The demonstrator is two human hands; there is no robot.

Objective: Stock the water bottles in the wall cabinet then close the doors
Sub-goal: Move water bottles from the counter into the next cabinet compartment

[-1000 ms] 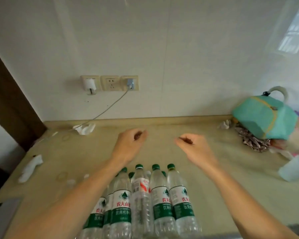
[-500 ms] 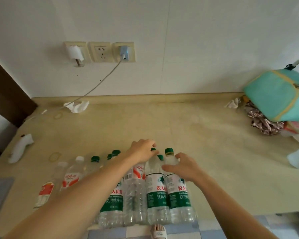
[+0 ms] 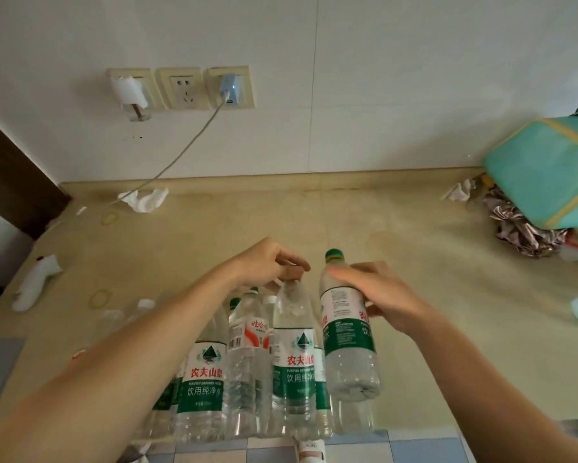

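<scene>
Several clear water bottles (image 3: 244, 369) with green or red labels stand bunched at the front edge of a beige counter (image 3: 414, 248). My right hand (image 3: 377, 292) is wrapped around the upper body of a green-capped bottle (image 3: 347, 342), which hangs lifted above the counter at the right of the bunch. My left hand (image 3: 267, 262) pinches the cap of a second green-label bottle (image 3: 294, 359) beside it. No wall cabinet is in view.
A teal bag (image 3: 544, 168) sits on crumpled wrapping (image 3: 517, 222) at the right back. Wall sockets with a plugged charger (image 3: 229, 90) and its cable are at the back. Crumpled tissues (image 3: 144, 198) and a white rag (image 3: 35, 282) lie on the left.
Both hands came down from mid-air onto the bottles. The right hand has gripped the rightmost bottle and raised it; the left hand has closed on a cap.
</scene>
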